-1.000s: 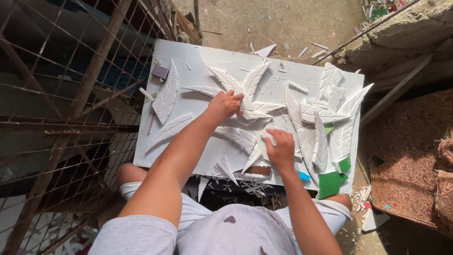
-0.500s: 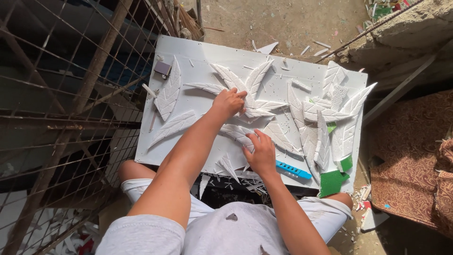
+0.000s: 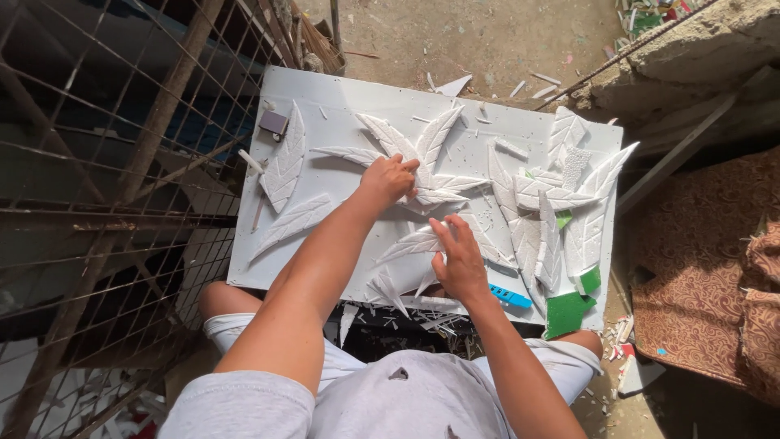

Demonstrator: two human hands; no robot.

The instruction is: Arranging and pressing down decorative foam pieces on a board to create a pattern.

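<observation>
Dusty ground and a rusty wire-mesh fence (image 3: 97, 187) framed the head view, with a white rectangular foam board (image 3: 341, 97) resting across the seated person's knees. On it lay many carved white foam leaves, a fanned cluster (image 3: 422, 162) at the middle and a pile (image 3: 552, 211) toward the right, beside green foam scraps (image 3: 569, 313) and a blue utility knife (image 3: 510, 296). The left hand (image 3: 388, 180) was curled, pressing down on the cluster. The right hand (image 3: 459, 258) lay flat with fingers spread narrowly on one long white foam leaf (image 3: 414, 242) near the board's front edge. Most leaves looked already cut; arranging them seemed partway done, with the pile unplaced.
</observation>
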